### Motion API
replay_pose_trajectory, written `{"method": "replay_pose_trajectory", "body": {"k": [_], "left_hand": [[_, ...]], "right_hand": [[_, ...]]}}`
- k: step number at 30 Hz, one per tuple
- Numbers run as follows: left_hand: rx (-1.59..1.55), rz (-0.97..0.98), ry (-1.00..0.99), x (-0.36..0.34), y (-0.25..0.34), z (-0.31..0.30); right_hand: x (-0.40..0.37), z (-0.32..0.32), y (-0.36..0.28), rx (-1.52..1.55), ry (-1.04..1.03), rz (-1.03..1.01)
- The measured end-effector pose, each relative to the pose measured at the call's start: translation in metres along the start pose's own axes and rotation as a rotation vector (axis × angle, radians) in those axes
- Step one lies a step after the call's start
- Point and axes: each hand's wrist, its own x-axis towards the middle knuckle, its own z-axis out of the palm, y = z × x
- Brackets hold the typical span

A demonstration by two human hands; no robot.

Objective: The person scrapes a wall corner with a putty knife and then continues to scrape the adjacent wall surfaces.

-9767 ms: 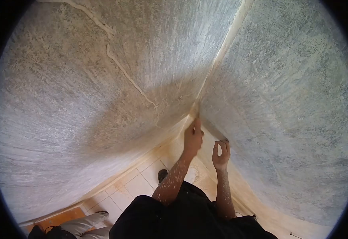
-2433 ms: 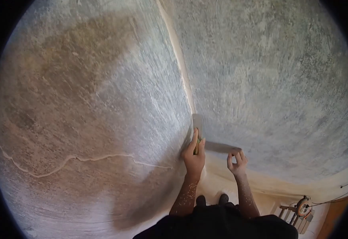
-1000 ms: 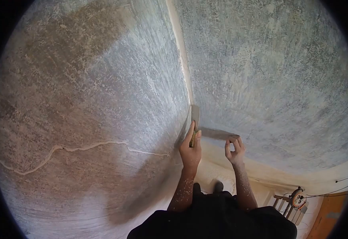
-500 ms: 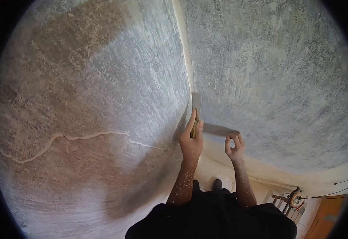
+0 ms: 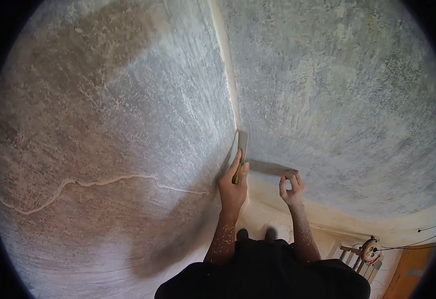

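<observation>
My left hand is wrapped round the handle of a putty knife, its fingers pointing up toward the blade. The blade tip lies at the inside corner, just below a pale filled strip running up the joint between the two walls. My right hand is beside the right wall, thumb and forefinger curled into a ring. Whatever those fingers may hold cannot be made out. A dark grey band, shadow or tool, stretches between the two hands. White flecks speckle both forearms.
A wavy pale line crosses the left wall. My shoes stand on the pale floor below. To the lower right are an orange cable reel, a wooden frame, thin wires and an orange panel.
My left hand and the putty knife have moved down along the corner and slightly left. The right hand has shifted slightly down, its fingers still curled.
</observation>
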Motion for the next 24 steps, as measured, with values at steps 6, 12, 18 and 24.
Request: {"method": "replay_pose_trajectory", "body": {"k": [6, 12, 18, 24], "left_hand": [[-0.022, -0.051, -0.039, 0.001, -0.002, -0.002], [-0.013, -0.003, -0.029, -0.004, -0.011, 0.001], [-0.091, -0.101, -0.012, -0.006, -0.003, 0.005], [-0.116, -0.091, -0.017, 0.000, -0.003, 0.000]], "right_hand": [[0.002, 0.004, 0.003, -0.031, 0.024, -0.017], [-0.001, 0.004, 0.000, -0.042, 0.035, -0.015], [-0.013, 0.005, -0.003, -0.016, -0.011, 0.053], [-0.004, 0.008, -0.004, 0.011, 0.020, 0.042]]}}
